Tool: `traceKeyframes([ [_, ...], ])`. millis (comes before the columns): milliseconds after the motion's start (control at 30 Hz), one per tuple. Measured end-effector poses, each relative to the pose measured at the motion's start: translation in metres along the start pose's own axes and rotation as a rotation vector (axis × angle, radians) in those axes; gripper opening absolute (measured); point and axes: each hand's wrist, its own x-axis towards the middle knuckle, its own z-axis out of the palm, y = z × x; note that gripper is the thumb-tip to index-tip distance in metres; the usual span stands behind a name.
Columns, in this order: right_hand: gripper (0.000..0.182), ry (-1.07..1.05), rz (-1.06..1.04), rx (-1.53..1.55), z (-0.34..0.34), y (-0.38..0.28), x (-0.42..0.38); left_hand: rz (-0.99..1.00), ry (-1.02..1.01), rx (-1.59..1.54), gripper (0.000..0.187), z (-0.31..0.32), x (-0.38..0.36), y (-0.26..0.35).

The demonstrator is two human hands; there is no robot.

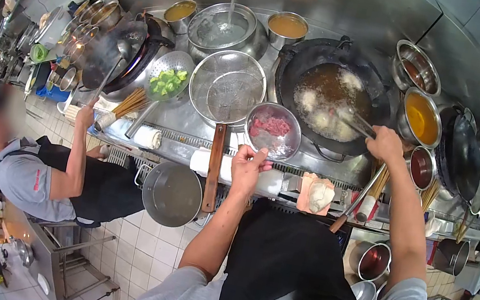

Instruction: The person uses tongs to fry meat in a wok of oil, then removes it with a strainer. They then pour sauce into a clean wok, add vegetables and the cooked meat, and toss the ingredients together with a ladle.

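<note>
My left hand (247, 169) grips the near rim of a small steel bowl (294, 140) holding raw pink meat (271, 125) and some white powder. In my right hand (385, 143) is a pair of metal tongs (357, 123), its tips over the large black wok (290, 82) at the centre right. Brown oil (325, 77) bubbles in the wok around several pale frying pieces (350, 81). To the left of the bowl lies a wire strainer (229, 77) with a wooden handle. A ladle handle (367, 195) leans on the counter edge below my right hand.
At the left, a co-worker (37, 169) holds a ladle over a smoking wok (102, 58). Green vegetables (168, 82) lie in a perforated skimmer. Water runs into a pot (222, 26) at the back. Bowls of orange liquid (422, 116) and dark red sauce (421, 167) stand right.
</note>
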Motion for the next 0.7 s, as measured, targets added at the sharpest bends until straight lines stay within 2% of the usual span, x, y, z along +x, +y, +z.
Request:
traceKeyframes([
  [33, 0.039, -0.002, 0.091, 0.059, 0.001, -0.002, 0.003, 0.004, -0.004, -0.003, 0.029, 0.000, -0.002, 0.001],
  [133, 0.041, -0.018, 0.094, 0.045, -0.002, 0.000, 0.005, 0.011, 0.004, -0.004, 0.030, -0.002, -0.005, 0.002],
  [167, 0.042, 0.043, 0.113, 0.100, 0.003, 0.007, 0.006, 0.014, 0.001, -0.003, 0.030, -0.001, -0.006, 0.002],
  [333, 0.044, 0.049, 0.045, -0.045, -0.009, 0.022, -0.006, -0.003, -0.015, 0.010, 0.027, 0.004, -0.013, 0.007],
  [400, 0.044, 0.169, 0.068, 0.018, -0.023, 0.020, -0.022, 0.038, -0.023, 0.009, 0.031, 0.008, -0.012, 0.006],
  [433, 0.044, 0.258, -0.058, 0.009, -0.026, 0.022, -0.031, 0.041, -0.023, 0.007, 0.031, 0.011, -0.012, 0.007],
  [467, 0.044, 0.257, -0.055, 0.012, -0.040, 0.014, -0.046, 0.054, -0.036, 0.013, 0.031, 0.013, -0.015, 0.008],
  [533, 0.043, 0.122, -0.271, 0.059, -0.074, -0.021, -0.077, 0.064, -0.063, 0.027, 0.031, 0.019, -0.017, 0.010],
  [600, 0.042, 0.153, -0.407, -0.020, -0.075, -0.040, -0.097, 0.091, -0.080, 0.107, 0.030, 0.027, -0.020, 0.010],
  [700, 0.040, 0.149, -0.438, -0.096, -0.063, -0.061, -0.104, 0.095, -0.099, 0.232, 0.030, 0.036, -0.023, 0.011],
])
